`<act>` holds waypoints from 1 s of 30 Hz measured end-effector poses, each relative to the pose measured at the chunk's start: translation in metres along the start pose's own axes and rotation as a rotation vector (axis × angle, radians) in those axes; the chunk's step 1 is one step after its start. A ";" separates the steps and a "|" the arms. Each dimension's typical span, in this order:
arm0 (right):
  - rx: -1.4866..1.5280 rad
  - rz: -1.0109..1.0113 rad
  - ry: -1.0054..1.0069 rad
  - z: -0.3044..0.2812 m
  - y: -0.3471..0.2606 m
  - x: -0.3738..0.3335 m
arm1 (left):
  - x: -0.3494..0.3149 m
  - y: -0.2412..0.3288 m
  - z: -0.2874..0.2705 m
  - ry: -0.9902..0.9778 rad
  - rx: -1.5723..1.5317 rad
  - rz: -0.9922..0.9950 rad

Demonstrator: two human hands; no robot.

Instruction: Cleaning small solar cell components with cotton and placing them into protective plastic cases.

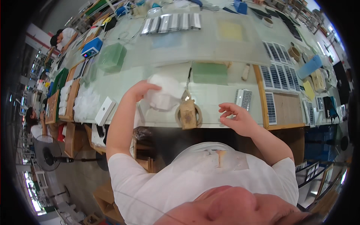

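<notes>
My left hand (pixel 140 90) pinches the edge of a soft white bag-like sheet (pixel 164 92), slightly blurred, over the front of the table. Right of it, a brown block (pixel 187 114) lies across a tape roll (pixel 177 117) at the table's edge, with a shiny pointed metal piece (pixel 186 95) and dark cord behind. Nothing is in my right hand (pixel 240 120), which hovers by the front edge with its fingers apart and slightly curled. Just beyond those fingers lies a small silver-framed panel (pixel 243 98). A green block (pixel 210 73) sits farther back.
Small solar panels (pixel 279 77) fill part of a wood-edged tray at right. Crumpled white plastic (pixel 86 105) and a white box (pixel 105 111) lie at left, near a large green block (pixel 111 57) and blue device (pixel 92 47). Silver packs (pixel 170 23) line the back.
</notes>
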State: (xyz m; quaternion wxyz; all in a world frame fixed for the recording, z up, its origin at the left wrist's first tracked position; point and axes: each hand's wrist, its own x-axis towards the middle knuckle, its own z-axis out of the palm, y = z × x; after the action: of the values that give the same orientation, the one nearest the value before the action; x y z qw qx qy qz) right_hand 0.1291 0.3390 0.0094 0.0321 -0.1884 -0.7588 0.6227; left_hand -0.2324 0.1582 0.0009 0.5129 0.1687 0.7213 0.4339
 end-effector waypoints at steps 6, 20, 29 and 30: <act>-0.892 -0.349 0.256 -0.036 0.014 0.037 | -0.004 -0.030 -0.029 0.524 0.865 0.385; -1.055 -0.409 0.343 -0.049 0.038 0.123 | -0.026 -0.030 0.029 0.562 1.157 0.683; -0.611 -0.404 0.452 -0.065 0.040 0.132 | -0.004 0.009 0.013 0.345 1.131 0.503; -0.580 -0.388 0.459 -0.063 0.032 0.131 | -0.002 0.010 0.007 0.312 1.063 0.441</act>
State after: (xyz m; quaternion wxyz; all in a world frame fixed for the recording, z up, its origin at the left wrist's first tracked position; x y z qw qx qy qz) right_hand 0.0337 0.4452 -0.0311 0.2627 -0.1773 -0.8972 0.3074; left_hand -0.2277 0.1658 0.0094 0.1439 0.4827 0.8542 0.1292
